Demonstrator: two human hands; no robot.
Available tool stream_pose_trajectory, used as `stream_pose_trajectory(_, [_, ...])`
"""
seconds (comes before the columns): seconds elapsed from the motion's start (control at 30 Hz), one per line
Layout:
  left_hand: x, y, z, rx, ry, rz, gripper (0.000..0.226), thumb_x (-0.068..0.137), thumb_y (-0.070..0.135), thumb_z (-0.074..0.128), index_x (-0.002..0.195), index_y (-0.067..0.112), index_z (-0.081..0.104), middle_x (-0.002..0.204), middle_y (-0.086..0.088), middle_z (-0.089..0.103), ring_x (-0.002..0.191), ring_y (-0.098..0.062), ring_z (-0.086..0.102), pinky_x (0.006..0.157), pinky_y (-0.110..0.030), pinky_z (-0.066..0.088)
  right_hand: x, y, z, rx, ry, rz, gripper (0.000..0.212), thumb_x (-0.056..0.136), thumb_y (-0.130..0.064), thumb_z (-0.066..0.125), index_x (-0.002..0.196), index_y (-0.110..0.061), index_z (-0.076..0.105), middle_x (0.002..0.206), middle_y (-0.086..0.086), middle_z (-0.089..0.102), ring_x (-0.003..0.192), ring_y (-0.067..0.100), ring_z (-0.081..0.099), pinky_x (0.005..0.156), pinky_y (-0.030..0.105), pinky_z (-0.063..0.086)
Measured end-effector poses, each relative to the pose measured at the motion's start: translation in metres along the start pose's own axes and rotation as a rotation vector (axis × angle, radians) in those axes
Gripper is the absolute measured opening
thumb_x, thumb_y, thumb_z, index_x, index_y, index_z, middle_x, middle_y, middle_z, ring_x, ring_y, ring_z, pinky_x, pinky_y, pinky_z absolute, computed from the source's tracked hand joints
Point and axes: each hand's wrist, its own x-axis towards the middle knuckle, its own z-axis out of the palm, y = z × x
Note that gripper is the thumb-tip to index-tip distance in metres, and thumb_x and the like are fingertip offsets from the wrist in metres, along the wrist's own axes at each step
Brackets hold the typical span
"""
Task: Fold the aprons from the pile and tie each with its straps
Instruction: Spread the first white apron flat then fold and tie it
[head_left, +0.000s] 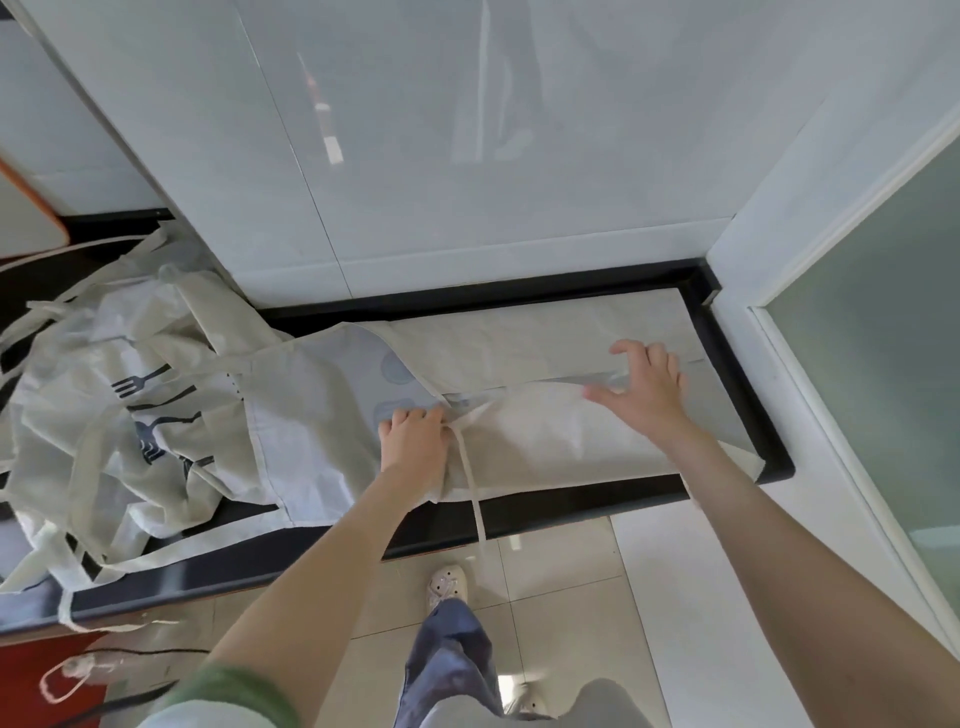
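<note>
At the left end of the black bench (545, 512), a crumpled pile of aprons (130, 415): pale beige cloth, dark fork-and-spoon print, loose ties trailing over the front edge. Rightward, lapping against the pile, one apron (561, 441) spread flat along the bench as far as its right end, both long sides folded in toward the middle, beige outside, a pale blue face with rounded blots showing at its left part. Left hand (413, 441) on the apron's middle line, fingers curled and gripping there, seemingly the cloth at the root of a strap (471, 488), though hard to tell. Strap hanging down over the front edge. Right hand (647, 389) further right, fingers spread and nearly straight, pressing the folded flap flat.
</note>
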Motion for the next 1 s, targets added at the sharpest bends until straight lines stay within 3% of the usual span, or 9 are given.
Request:
stream_pose_trajectory(0.07, [0.01, -0.008, -0.002, -0.189, -0.076, -0.031, 0.029, 0.103, 0.022, 0.033, 0.122, 0.014, 0.053, 0.11, -0.01, 0.061, 0.104, -0.03, 0.054, 0.083, -0.037, 0.041, 0.014, -0.013, 0.001, 0.081, 0.158, -0.018, 0.018, 0.092, -0.023, 0.058, 0.11, -0.02, 0.056, 0.105, -0.002, 0.035, 0.112, 0.024, 0.036, 0.091, 0.034, 0.027])
stream_pose_trajectory(0.13, [0.016, -0.011, -0.004, -0.357, -0.117, -0.101, 0.025, 0.103, 0.021, 0.033, 0.112, 0.009, 0.053, 0.094, -0.008, 0.06, 0.087, -0.027, 0.055, 0.073, -0.033, 0.042, 0.02, -0.027, 0.002, 0.258, 0.372, 0.033, 0.021, 0.095, 0.0, 0.043, 0.102, -0.009, 0.061, 0.1, 0.002, 0.04, 0.109, 0.03, 0.043, 0.084, 0.027, 0.03])
stream_pose_trajectory(0.23, [0.026, -0.014, -0.004, -0.509, -0.169, -0.251, 0.025, 0.103, 0.026, 0.034, 0.096, 0.006, 0.048, 0.079, -0.004, 0.052, 0.083, -0.026, 0.051, 0.071, -0.031, 0.039, 0.025, -0.057, 0.006, 0.558, 0.464, 0.014, 0.019, 0.096, 0.002, 0.037, 0.103, -0.007, 0.052, 0.1, 0.004, 0.043, 0.099, 0.023, 0.046, 0.083, 0.024, 0.036])
stream_pose_trajectory(0.33, [0.032, -0.022, -0.002, -0.525, -0.225, -0.272, 0.034, 0.102, 0.035, 0.038, 0.097, 0.004, 0.053, 0.083, -0.007, 0.056, 0.085, -0.026, 0.055, 0.073, -0.03, 0.039, 0.029, -0.084, 0.018, 0.628, 0.382, -0.07, 0.024, 0.095, -0.007, 0.048, 0.119, -0.008, 0.048, 0.099, 0.001, 0.044, 0.09, 0.015, 0.045, 0.089, 0.034, 0.04])
stream_pose_trajectory(0.43, [0.035, -0.028, 0.001, -0.561, -0.293, -0.26, 0.03, 0.095, 0.035, 0.051, 0.105, 0.007, 0.054, 0.091, -0.006, 0.061, 0.084, -0.021, 0.058, 0.071, -0.029, 0.047, 0.016, -0.1, 0.044, 0.217, 0.294, -0.184, 0.049, 0.088, -0.018, 0.062, 0.133, -0.01, 0.047, 0.122, 0.008, 0.046, 0.115, 0.022, 0.039, 0.102, 0.037, 0.024])
stream_pose_trajectory(0.6, [0.026, -0.033, -0.005, -0.522, -0.354, -0.179, 0.029, 0.093, 0.04, 0.055, 0.084, 0.013, 0.058, 0.063, 0.004, 0.049, 0.06, -0.012, 0.051, 0.05, -0.018, 0.035, -0.034, -0.104, 0.102, 0.012, -0.436, -0.457, 0.062, 0.094, -0.027, 0.058, 0.148, -0.016, 0.029, 0.148, 0.002, 0.036, 0.137, 0.02, 0.031, 0.114, 0.033, 0.023])
stream_pose_trajectory(0.73, [0.011, -0.041, -0.009, -0.377, -0.326, -0.196, 0.051, 0.094, 0.056, 0.043, 0.067, 0.014, 0.054, 0.065, 0.002, 0.056, 0.066, -0.017, 0.056, 0.062, -0.025, 0.042, -0.046, -0.088, 0.118, 0.128, -0.384, -0.321, 0.065, 0.098, -0.03, 0.051, 0.153, -0.019, 0.018, 0.15, 0.002, 0.036, 0.137, 0.02, 0.034, 0.115, 0.035, 0.028])
stream_pose_trajectory(0.87, [-0.008, -0.05, -0.002, -0.137, -0.497, -0.167, 0.038, 0.091, 0.041, 0.046, 0.106, 0.011, 0.061, 0.082, 0.0, 0.058, 0.081, -0.021, 0.058, 0.066, -0.027, 0.042, -0.052, -0.086, 0.118, 0.101, -0.526, -0.307, 0.074, 0.101, -0.031, 0.044, 0.154, -0.029, -0.008, 0.162, -0.006, 0.005, 0.147, 0.015, 0.007, 0.118, 0.032, 0.01])
stream_pose_trajectory(1.0, [-0.031, -0.043, 0.005, -0.122, -0.279, -0.195, 0.031, 0.103, 0.029, 0.03, 0.112, 0.009, 0.053, 0.101, -0.01, 0.064, 0.096, -0.031, 0.061, 0.074, -0.031, 0.041, -0.052, -0.082, 0.124, -0.029, -0.539, -0.336, 0.081, 0.1, -0.032, 0.042, 0.151, -0.023, -0.021, 0.162, -0.002, -0.013, 0.147, 0.01, -0.012, 0.116, 0.028, -0.01])
